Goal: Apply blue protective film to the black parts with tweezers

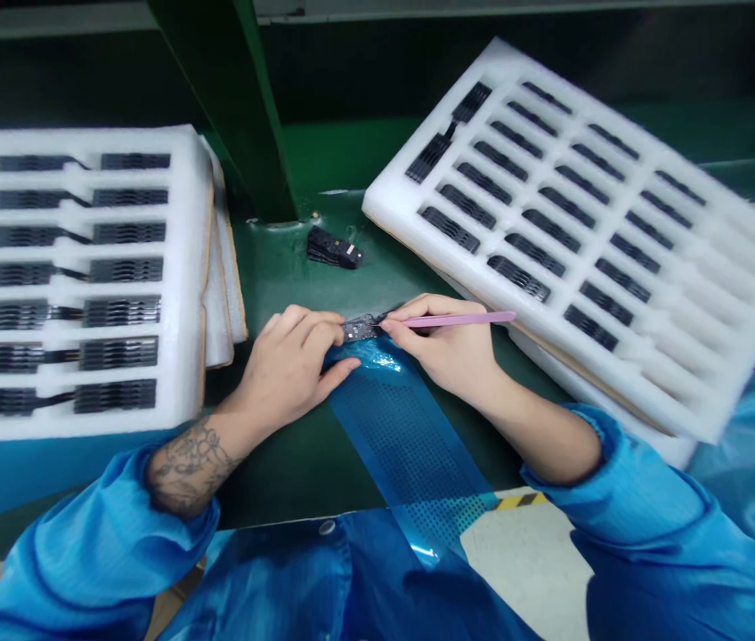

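My left hand (297, 361) is closed on the left end of a small black circuit board (359, 329), its fingertips at the board's edge. Pink tweezers (458, 319) are pinched in my right hand (448, 343), their dark tip over the board's right end. Under the board and my hands lies a blue film strip (410, 427) with rows of small dots, shiny and crumpled at its top. Beyond my hands a small stack of black circuit boards (334, 247) rests on the green table. The exact contact of the tweezer tip is too small to tell.
A white foam tray (181, 267) holding paired black parts stands at the left, on further foam layers. At the right, a tilted foam tray (698, 356) holds rows of black parts, with some bare slots. A green post (237, 116) rises behind the loose stack.
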`<state>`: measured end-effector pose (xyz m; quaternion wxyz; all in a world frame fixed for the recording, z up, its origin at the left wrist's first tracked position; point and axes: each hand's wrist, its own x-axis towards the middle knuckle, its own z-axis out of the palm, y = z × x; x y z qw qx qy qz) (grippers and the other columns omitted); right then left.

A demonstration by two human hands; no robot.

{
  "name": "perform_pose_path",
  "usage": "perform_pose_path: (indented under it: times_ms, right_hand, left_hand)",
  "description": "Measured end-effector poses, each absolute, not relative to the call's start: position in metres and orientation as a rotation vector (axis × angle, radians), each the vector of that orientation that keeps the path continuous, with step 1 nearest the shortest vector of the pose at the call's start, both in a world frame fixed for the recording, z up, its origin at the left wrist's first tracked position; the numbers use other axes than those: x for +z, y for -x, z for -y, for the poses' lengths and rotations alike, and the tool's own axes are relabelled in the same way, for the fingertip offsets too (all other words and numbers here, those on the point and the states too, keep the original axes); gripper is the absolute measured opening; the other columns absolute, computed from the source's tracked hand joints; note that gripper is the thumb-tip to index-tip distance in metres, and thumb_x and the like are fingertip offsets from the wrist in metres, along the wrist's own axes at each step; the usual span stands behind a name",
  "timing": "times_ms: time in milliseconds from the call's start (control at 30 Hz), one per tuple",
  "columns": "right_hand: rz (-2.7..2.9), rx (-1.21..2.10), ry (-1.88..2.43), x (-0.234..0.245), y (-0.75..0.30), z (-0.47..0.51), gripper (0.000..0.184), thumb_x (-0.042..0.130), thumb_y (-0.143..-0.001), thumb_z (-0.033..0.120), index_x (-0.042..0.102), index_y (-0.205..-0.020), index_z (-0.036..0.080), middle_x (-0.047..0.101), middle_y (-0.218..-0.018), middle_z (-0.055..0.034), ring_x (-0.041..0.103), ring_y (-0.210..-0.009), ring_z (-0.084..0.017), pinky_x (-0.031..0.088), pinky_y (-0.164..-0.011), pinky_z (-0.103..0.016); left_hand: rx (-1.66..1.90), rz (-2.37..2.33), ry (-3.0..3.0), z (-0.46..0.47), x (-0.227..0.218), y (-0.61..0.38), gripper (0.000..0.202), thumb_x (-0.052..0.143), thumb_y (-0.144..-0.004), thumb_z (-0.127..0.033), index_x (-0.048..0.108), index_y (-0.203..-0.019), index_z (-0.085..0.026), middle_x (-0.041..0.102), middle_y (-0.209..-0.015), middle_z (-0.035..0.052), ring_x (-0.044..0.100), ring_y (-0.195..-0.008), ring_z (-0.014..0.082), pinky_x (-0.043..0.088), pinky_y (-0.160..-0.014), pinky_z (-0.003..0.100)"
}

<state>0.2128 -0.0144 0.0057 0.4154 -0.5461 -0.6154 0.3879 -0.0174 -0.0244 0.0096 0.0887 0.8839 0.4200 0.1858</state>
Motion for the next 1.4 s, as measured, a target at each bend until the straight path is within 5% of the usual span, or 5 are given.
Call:
perform_pose_path:
  times_ms: [133,400,1167,1300,1400]
  right_hand:
    - [1.541,0.988,1.355,0.005,-0.212,0.014,0.006,0.079,-0.08,0.024,0.077,-0.079,0.02,0.078,-0.08,-0.0037,0.072,-0.071,-0.017,0.057,-0.065,-0.03]
    - [1.508,1.012,1.34,0.004,-0.21,0.014,0.004,0.079,-0.079,0.022,0.076,-0.078,0.019,0.079,-0.08,-0.0038,0.073,-0.071,-0.017,0.058,-0.065,-0.028]
    - [1.277,1.195,1.272,0.007,-0.213,0.011,0.014,0.084,-0.078,0.028,0.074,-0.076,0.018,0.074,-0.07,-0.0023,0.068,-0.06,-0.014,0.054,-0.055,-0.026]
    - [1.241,1.155,1.021,0.002,-0.221,0.014,0.019,0.069,-0.093,0.039,0.077,-0.091,0.021,0.063,-0.054,0.0041,0.057,-0.043,-0.011,0.043,-0.04,-0.025]
    - [1.554,0.922,0.925,0.004,-0.227,0.013,0.014,0.066,-0.096,0.031,0.076,-0.104,0.026,0.073,-0.071,0.0007,0.068,-0.06,-0.014,0.051,-0.054,-0.029]
  left_hand:
    - [0.529,-1.327,-2.672,0.017,0.009,0.003,0.034,0.058,-0.099,-0.041,0.062,-0.122,-0.018,0.071,-0.106,0.0064,0.059,-0.093,0.0245,0.047,-0.078,0.038]
    - [0.585,-1.228,-2.8,0.011,0.007,-0.003,0.022,0.056,-0.1,-0.037,0.069,-0.103,-0.02,0.071,-0.096,0.0029,0.057,-0.082,0.019,0.047,-0.072,0.033]
    - [0.604,-1.202,-2.757,0.014,0.006,-0.002,0.018,0.061,-0.098,-0.035,0.066,-0.103,-0.018,0.072,-0.1,0.0032,0.059,-0.085,0.019,0.049,-0.075,0.033]
    - [0.658,-1.217,-2.705,0.015,0.004,-0.001,0.02,0.064,-0.096,-0.036,0.061,-0.102,-0.017,0.073,-0.098,0.0041,0.061,-0.084,0.0198,0.05,-0.074,0.033]
    - [0.651,-1.207,-2.669,0.015,0.004,0.001,0.02,0.064,-0.096,-0.035,0.059,-0.105,-0.018,0.072,-0.101,0.0044,0.061,-0.087,0.0204,0.05,-0.077,0.034]
